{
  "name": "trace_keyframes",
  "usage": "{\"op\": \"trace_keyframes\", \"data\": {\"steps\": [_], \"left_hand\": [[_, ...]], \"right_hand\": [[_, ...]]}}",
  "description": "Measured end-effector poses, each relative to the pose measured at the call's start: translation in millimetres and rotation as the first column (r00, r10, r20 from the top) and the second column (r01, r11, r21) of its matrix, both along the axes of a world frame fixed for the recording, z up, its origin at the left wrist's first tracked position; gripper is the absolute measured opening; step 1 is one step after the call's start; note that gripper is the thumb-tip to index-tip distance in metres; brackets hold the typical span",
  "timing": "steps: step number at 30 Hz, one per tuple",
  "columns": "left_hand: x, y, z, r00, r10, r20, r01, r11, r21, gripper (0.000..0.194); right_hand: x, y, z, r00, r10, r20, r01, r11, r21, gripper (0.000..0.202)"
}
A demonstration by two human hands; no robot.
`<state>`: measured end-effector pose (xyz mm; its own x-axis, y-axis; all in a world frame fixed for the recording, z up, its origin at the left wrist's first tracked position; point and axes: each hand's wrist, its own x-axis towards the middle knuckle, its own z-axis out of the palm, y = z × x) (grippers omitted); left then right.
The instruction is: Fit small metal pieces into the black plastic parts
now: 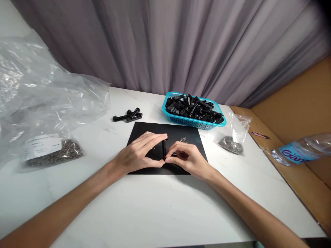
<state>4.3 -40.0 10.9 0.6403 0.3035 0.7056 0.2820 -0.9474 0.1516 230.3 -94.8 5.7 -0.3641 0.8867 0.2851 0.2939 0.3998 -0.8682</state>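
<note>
Above a black mat, my left hand grips a slim black plastic part by its two ends, thumb at the near end and fingers at the far one. Close against the part's near end, my right hand is closed in a pinch. A thin shiny sliver shows between its fingers, too small to name. Small shiny metal pieces lie on the mat beyond my right hand. A few more bright bits sit behind my left hand, partly hidden.
A blue basket heaped with black plastic parts stands at the back. Several similar black parts lie left of it. Clear bags of small metal pieces rest at left and right. A plastic bottle lies at far right.
</note>
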Motion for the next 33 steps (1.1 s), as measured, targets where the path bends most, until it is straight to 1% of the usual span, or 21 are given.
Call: {"op": "trace_keyframes", "data": {"steps": [3, 5, 7, 9, 11, 13, 14, 15, 17, 18, 20, 22, 24, 27, 30, 33], "left_hand": [[-1, 2, -0.4, 0.998, 0.056, 0.038, -0.053, 0.995, -0.09, 0.063], [0, 3, -0.8, 0.993, 0.107, 0.054, -0.096, 0.98, -0.174, 0.064], [0, 5, -1.2, 0.986, 0.15, 0.073, -0.126, 0.957, -0.262, 0.065], [2, 6, -1.9, 0.981, 0.165, 0.1, -0.119, 0.925, -0.361, 0.065], [4, 6, -2.7, 0.977, 0.168, 0.129, -0.092, 0.888, -0.451, 0.066], [6, 5, -3.3, 0.977, 0.169, 0.132, -0.082, 0.865, -0.496, 0.066], [7, 5, -3.5, 0.977, 0.172, 0.127, -0.086, 0.86, -0.504, 0.065], [8, 4, -3.4, 0.977, 0.175, 0.119, -0.092, 0.859, -0.504, 0.064], [9, 3, -3.0, 0.979, 0.177, 0.101, -0.105, 0.864, -0.492, 0.064], [9, 3, -2.7, 0.98, 0.176, 0.094, -0.109, 0.869, -0.482, 0.064], [9, 3, -2.2, 0.981, 0.173, 0.086, -0.115, 0.882, -0.456, 0.064], [8, 4, -1.9, 0.982, 0.168, 0.085, -0.116, 0.894, -0.433, 0.065], [8, 5, -1.9, 0.983, 0.163, 0.087, -0.112, 0.901, -0.419, 0.065], [7, 5, -2.4, 0.981, 0.175, 0.083, -0.125, 0.9, -0.418, 0.064], [7, 5, -3.2, 0.977, 0.198, 0.08, -0.146, 0.894, -0.424, 0.064], [8, 4, -4.0, 0.978, 0.194, 0.074, -0.145, 0.893, -0.425, 0.065]], "right_hand": [[-1, -3, 6.2, 1.0, -0.029, 0.009, 0.029, 0.999, 0.038, 0.026], [0, -6, 11.8, 0.996, -0.094, 0.002, 0.094, 0.992, 0.08, 0.024], [2, -7, 17.1, 0.982, -0.188, -0.009, 0.188, 0.972, 0.145, 0.025], [4, -7, 21.4, 0.959, -0.283, -0.018, 0.28, 0.931, 0.234, 0.027], [6, -7, 24.8, 0.933, -0.361, -0.015, 0.344, 0.877, 0.336, 0.024], [7, -7, 27.4, 0.902, -0.431, -0.007, 0.394, 0.819, 0.416, 0.022], [8, -7, 28.4, 0.892, -0.452, -0.009, 0.413, 0.807, 0.423, 0.022], [9, -8, 28.8, 0.888, -0.459, -0.021, 0.429, 0.813, 0.394, 0.023], [9, -8, 27.4, 0.896, -0.435, -0.089, 0.443, 0.861, 0.25, 0.029], [9, -8, 25.6, 0.898, -0.415, -0.148, 0.435, 0.887, 0.156, 0.031], [7, -7, 20.1, 0.877, -0.388, -0.283, 0.403, 0.915, -0.009, 0.034], [5, -4, 14.0, 0.844, -0.367, -0.391, 0.358, 0.928, -0.099, 0.035], [2, -1, 9.5, 0.826, -0.341, -0.448, 0.313, 0.94, -0.136, 0.035], [-1, 1, 7.2, 0.819, -0.305, -0.485, 0.266, 0.952, -0.151, 0.035], [-4, -1, 7.4, 0.81, -0.305, -0.501, 0.259, 0.952, -0.16, 0.034], [-7, -4, 6.7, 0.805, -0.309, -0.506, 0.261, 0.951, -0.166, 0.033]]}}
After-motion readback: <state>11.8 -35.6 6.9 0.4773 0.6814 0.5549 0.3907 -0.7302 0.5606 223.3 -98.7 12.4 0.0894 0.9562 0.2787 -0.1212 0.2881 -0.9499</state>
